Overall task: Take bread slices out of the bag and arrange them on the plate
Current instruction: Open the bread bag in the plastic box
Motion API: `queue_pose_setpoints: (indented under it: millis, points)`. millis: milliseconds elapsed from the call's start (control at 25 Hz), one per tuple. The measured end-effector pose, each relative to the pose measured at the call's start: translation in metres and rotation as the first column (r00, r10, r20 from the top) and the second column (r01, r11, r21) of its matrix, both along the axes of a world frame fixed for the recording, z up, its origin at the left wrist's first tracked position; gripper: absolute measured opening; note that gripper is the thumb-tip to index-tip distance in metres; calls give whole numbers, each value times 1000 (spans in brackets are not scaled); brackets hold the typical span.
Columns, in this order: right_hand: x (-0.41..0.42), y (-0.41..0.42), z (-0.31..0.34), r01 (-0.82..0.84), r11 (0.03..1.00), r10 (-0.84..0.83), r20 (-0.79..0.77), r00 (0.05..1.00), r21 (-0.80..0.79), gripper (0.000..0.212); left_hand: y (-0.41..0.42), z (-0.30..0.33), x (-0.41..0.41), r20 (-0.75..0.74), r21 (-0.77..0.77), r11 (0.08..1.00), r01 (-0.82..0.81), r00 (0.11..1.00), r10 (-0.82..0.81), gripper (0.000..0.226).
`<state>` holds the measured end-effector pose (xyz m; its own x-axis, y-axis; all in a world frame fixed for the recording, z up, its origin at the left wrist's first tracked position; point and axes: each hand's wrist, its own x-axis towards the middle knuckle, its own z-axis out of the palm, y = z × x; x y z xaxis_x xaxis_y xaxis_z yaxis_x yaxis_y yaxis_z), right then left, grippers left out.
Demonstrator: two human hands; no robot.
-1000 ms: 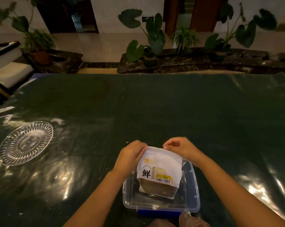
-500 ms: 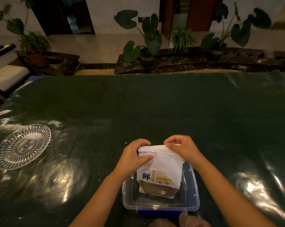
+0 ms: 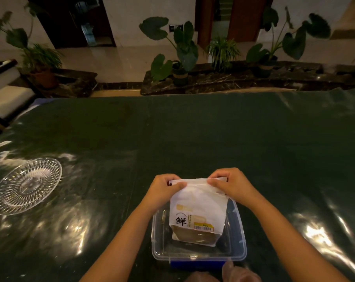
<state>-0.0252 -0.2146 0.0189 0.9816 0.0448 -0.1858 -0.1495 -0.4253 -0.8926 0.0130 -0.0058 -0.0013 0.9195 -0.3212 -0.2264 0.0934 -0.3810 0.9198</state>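
Observation:
A white bread bag (image 3: 199, 206) with a black character and a yellow barcode label stands upright in a clear plastic box (image 3: 238, 243) near the table's front edge. Brown bread shows through the bag's clear bottom. My left hand (image 3: 165, 189) pinches the bag's top left corner. My right hand (image 3: 231, 185) pinches the top right corner. The top edge of the bag is stretched flat between them. A clear cut-glass plate (image 3: 26, 185) lies empty at the left, well apart from the bag.
The table (image 3: 213, 135) has a dark green cloth under glossy plastic film. The box sits on a blue lid (image 3: 195, 263). Something pale and wrinkled (image 3: 233, 273) lies at the bottom edge. Potted plants (image 3: 180, 51) stand beyond the far edge.
Both hands have lifted the bag's top upright and pulled its corners apart, so the top edge is now flat and taut. The bag stands taller in the box.

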Motion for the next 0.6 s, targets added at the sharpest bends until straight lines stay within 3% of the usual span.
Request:
queue_pose_setpoints:
  millis: [40,120,160,240,280,360,600]
  points:
    - [2,0,2,3,1000,-3,-11,1000,-17,13,-1,0,-2,38,34,999,-13,999,11,7]
    - [6,-1,5,13,1000,-14,-42,999,-20,15,-1,-2,-7,332,206,976,-71,943,-1,43]
    - [8,-1,6,18,1000,-18,-56,998,-9,16,0,-3,-9,518,289,953,-94,852,-73,54]
    - [11,-2,7,17,1000,-16,-78,997,15,17,1,-5,-13,748,425,898,-110,601,-280,43]
    - [13,-1,7,13,1000,-11,-85,996,20,17,2,-5,-15,780,461,880,-115,526,-340,29]
    - [16,0,7,4,1000,-3,-85,996,13,17,2,-3,-19,773,505,856,-114,502,-389,8]
    - [34,-2,10,90,995,-91,-26,995,-53,18,11,8,-37,768,509,860,32,435,-471,10]
